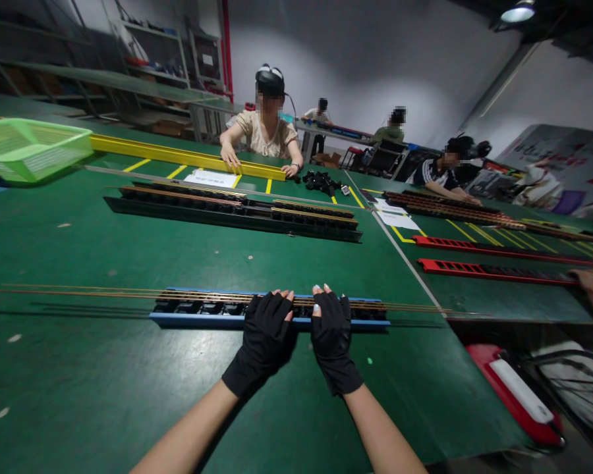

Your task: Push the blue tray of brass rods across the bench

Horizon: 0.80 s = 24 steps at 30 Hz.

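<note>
From the head view, a long blue tray [197, 320] of black parts lies on the green table [79, 250], its long axis running left to right, parallel to the near edge. Thin copper-coloured rods [79, 290] lie along its top and stick out well past both ends, further to the left.

Both hands wear black fingerless gloves. The left hand [267, 332] and the right hand [332, 329] lie side by side, palms down, near the middle of the tray. Their fingers are stretched flat and close together, the tips resting on the rods and the tray's far rim. Neither hand is gripping anything.

Bare table lies on either side of the forearms and between this tray and the black trays [232, 210] further back. To the right, the table's edge falls close to the tray's end. A person [264, 135] sits opposite, both palms on a yellow rail [178, 155].
</note>
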{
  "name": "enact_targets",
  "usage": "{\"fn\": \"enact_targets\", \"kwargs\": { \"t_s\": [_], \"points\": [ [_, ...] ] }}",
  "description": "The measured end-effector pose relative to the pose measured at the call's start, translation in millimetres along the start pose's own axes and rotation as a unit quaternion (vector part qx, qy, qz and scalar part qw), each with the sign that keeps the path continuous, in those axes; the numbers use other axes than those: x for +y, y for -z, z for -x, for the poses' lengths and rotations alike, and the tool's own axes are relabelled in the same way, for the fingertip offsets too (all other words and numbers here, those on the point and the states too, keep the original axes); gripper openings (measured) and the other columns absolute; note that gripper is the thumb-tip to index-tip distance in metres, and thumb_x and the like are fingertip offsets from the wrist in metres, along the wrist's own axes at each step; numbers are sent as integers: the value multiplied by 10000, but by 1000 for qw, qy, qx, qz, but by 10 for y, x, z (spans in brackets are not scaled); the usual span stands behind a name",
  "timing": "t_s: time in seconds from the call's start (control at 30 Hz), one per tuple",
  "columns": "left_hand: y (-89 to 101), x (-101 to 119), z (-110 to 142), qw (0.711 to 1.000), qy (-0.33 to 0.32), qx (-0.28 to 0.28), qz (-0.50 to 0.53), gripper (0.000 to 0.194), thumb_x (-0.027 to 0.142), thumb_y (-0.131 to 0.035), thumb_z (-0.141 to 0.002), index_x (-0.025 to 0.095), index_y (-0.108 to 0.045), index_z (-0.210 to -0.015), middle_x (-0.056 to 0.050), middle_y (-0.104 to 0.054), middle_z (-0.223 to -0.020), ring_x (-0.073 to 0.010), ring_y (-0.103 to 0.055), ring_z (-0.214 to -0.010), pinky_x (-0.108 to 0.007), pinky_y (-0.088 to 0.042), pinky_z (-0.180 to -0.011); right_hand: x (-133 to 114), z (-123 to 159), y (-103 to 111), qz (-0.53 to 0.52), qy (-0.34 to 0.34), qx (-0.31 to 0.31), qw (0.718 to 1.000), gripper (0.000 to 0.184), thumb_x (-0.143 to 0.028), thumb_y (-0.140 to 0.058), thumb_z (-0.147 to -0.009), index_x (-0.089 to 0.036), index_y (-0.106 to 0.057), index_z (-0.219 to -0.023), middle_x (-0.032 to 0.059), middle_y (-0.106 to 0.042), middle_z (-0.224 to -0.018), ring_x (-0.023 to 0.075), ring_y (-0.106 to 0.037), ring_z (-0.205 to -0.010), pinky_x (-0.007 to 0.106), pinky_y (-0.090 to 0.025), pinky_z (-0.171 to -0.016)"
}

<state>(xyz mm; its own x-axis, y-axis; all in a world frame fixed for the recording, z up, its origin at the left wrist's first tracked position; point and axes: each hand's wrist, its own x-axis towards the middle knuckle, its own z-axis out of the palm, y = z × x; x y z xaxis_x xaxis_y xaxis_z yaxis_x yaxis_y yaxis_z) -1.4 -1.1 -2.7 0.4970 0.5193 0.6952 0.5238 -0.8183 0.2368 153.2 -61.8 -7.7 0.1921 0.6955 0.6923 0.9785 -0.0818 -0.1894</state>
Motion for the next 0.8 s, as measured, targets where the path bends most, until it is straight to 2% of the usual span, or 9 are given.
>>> {"fn": "enact_targets", "kwargs": {
  "t_s": [0.13,0.27,0.6,0.73,0.8],
  "points": [
    [-8,9,-2,1000,4,7,-5,519,143,-483,-848,164,-488,-1367,-124,-636,-1286,-274,-543,-1222,-480,-345,-1064,44,-2,4,13,4,0,1000,429,-173,-325,-986,-154,-551,-1349,107,-613,-1348,210,-459,-1358,458,-250,-1164],
    [-15,14,-7,1000,-4,19,-3,552,148,-487,-845,180,-462,-1395,-126,-632,-1290,-276,-545,-1224,-490,-346,-1060,134,9,-2,33,-21,16,999,444,-157,-327,-981,-152,-520,-1381,117,-608,-1353,215,-415,-1392,489,-224,-1168],
    [-26,17,-2,999,2,36,-24,495,146,-492,-855,187,-517,-1347,-114,-620,-1319,-305,-478,-1307,-527,-286,-1091,146,-2,10,24,-24,34,999,437,-168,-314,-986,-159,-546,-1356,114,-641,-1305,205,-497,-1321,461,-259,-1152],
    [-28,22,22,999,17,31,-27,495,140,-486,-852,191,-524,-1343,-111,-611,-1336,-303,-462,-1333,-539,-290,-1097,305,16,13,48,-34,56,997,412,-182,-330,-994,-141,-552,-1339,123,-634,-1317,242,-457,-1361,499,-265,-1131],
    [-28,28,27,999,13,32,-25,500,126,-472,-848,189,-527,-1341,-108,-622,-1320,-287,-487,-1313,-528,-301,-1098,408,21,-4,63,-32,75,995,386,-207,-347,-996,-153,-588,-1292,115,-671,-1258,266,-498,-1321,521,-272,-1111]
  ]
}}
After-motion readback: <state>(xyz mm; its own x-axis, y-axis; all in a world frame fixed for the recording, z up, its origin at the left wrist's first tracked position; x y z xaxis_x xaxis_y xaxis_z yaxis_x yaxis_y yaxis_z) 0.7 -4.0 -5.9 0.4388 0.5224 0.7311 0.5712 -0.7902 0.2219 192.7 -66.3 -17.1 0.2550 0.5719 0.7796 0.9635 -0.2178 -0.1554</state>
